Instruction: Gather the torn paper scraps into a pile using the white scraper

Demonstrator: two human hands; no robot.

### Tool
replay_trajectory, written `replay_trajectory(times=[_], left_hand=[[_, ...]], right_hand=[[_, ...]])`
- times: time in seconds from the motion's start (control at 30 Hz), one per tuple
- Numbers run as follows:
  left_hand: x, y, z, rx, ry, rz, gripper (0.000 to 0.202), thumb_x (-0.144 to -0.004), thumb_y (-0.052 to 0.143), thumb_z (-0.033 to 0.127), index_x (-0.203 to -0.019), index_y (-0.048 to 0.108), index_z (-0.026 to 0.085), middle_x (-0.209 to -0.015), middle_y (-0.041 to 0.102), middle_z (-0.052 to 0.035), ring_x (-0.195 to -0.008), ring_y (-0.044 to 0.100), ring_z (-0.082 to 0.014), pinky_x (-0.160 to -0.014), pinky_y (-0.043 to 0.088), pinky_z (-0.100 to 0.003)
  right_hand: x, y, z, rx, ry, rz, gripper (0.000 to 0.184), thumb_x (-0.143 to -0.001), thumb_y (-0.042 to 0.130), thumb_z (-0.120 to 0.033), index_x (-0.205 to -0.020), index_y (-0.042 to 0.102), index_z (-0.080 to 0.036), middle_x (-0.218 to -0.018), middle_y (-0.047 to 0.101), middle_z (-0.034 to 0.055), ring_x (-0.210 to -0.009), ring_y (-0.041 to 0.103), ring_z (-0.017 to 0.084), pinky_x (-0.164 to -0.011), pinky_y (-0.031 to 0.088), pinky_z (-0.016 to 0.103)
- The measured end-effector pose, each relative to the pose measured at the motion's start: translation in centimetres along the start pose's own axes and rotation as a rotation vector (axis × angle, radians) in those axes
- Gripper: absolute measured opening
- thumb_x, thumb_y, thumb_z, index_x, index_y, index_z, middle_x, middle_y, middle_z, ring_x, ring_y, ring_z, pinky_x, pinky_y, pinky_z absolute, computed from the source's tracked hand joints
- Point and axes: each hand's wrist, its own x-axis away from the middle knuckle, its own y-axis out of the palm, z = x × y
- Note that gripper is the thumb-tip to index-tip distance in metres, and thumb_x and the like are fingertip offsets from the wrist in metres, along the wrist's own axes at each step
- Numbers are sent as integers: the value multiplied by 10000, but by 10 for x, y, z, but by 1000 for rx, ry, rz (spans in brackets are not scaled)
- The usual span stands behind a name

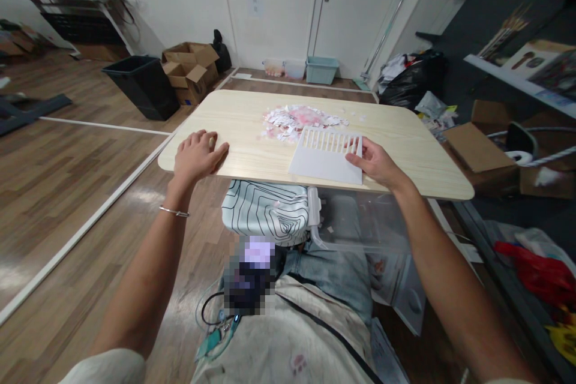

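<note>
My right hand (377, 161) pinches the right end of a white slotted plastic panel (326, 162), thumb on its near face and fingers behind. The panel is tilted near the table's front edge, with a row of upright slots along its top and a plain lower part. Just behind it, a heap of white and pink paper scraps (294, 120) is spread on the pale wooden table (225, 117). At the table's left front, my left hand (198, 155) lies on the top, fingers bent slightly and thumb apart, holding nothing.
Below the table's front edge are a patterned pale-blue cloth item (265, 210) and a clear plastic box (360, 222) over my lap. A black bin (141, 87) and cardboard boxes (191, 69) stand back left. On the right is an open carton (477, 144).
</note>
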Motion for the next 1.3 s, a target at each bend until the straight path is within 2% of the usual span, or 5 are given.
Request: replay_trajectory(times=[0.3,0.47,0.7,1.17,1.3], left_hand=[[-1,0,-1,-24,-10,-21,818,-1195,432,678,-1794,711,197,-1959,641,-242,-1849,568,-467,-1573,413,-626],[-2,2,-2,-14,-10,-6,793,-1198,450,670,-1784,723,212,-1951,653,-237,-1838,578,-470,-1565,423,-644],[-2,2,-2,-8,-7,-3,781,-1199,460,666,-1774,734,214,-1947,658,-239,-1825,596,-480,-1558,431,-653],[-2,2,-3,-21,-15,-12,790,-1204,451,677,-1793,723,227,-1964,647,-223,-1845,583,-469,-1565,426,-642],[-3,3,-4,-11,-6,-1,779,-1204,455,679,-1778,735,235,-1952,658,-223,-1832,591,-476,-1561,428,-659]], right_hand=[[1,2,-2,11,-19,8,817,-710,1159,-901,-1180,885,-291,-1261,912,100,-1337,846,390,-1280,693,558],[5,2,-7,-3,30,-53,824,-708,1171,-896,-1147,905,-251,-1184,957,108,-1140,891,352,-1091,761,497],[7,2,-8,-49,118,-109,948,-705,1187,-884,-1325,879,-237,-1129,988,122,-854,900,295,-725,750,386],[7,2,-10,-63,144,-86,864,-664,1261,-718,-1248,838,-241,-969,953,78,-738,858,266,-619,642,327],[6,1,-9,-57,128,-63,831,-666,1251,-749,-1179,810,-267,-909,931,34,-679,814,227,-584,605,298]])
